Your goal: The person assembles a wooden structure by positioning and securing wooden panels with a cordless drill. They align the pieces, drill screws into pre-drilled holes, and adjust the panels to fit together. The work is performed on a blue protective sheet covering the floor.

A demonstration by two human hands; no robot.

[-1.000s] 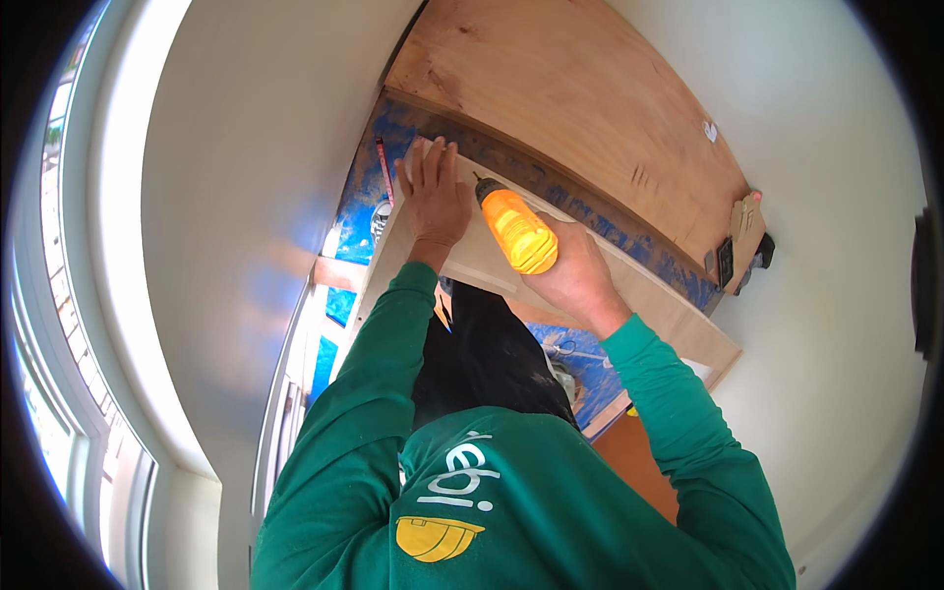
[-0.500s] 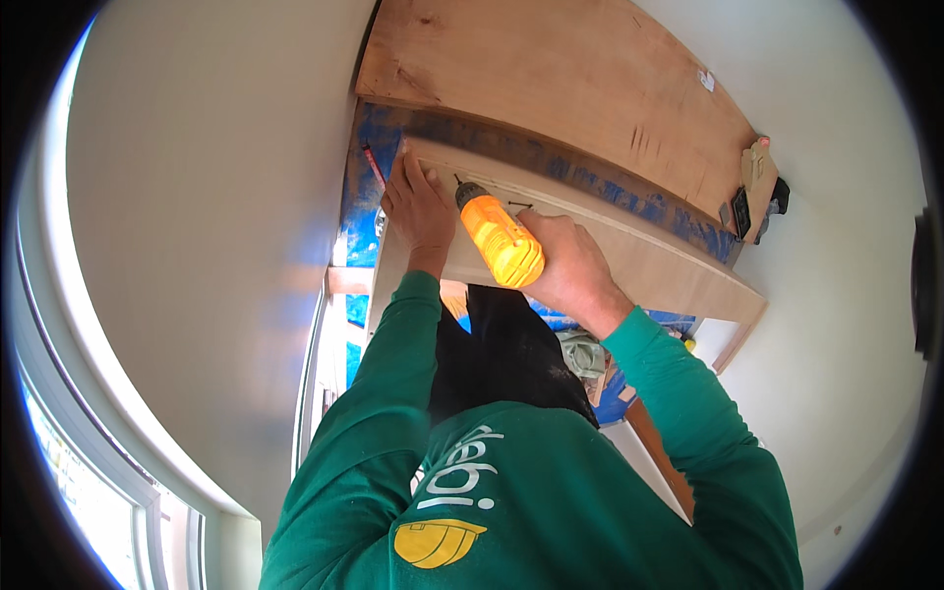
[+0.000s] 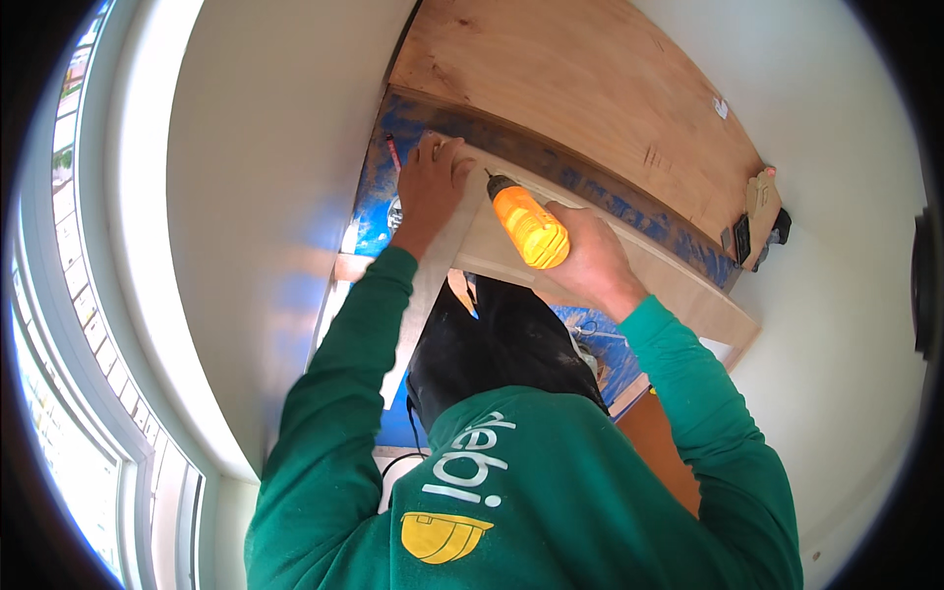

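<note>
My right hand (image 3: pixel 593 258) is wrapped round the grip of an orange cordless drill (image 3: pixel 531 228). The drill's dark chuck and thin bit point toward the far left end of a pale wooden frame (image 3: pixel 678 280); whether the tip touches the wood I cannot tell. At that same end, my left hand (image 3: pixel 431 192) holds the corner of a pale wooden board (image 3: pixel 444 241), its fingers curled over the far edge. The board runs back toward me from the frame's left end, making a corner with it.
A large brown plywood panel (image 3: pixel 580 79) lies beyond the frame. Blue dusty sheeting (image 3: pixel 376 202) shows beneath, with a red-and-white strip (image 3: pixel 393 152) by my left hand. A dark phone-like object (image 3: pixel 741 239) rests at the right. Walls flank both sides; a window (image 3: pixel 88 324) is left.
My view has shifted, bringing more of the window in. My left hand has shifted its hold at the corner, its fingers more bent. The drill stays in my right hand near the same end.
</note>
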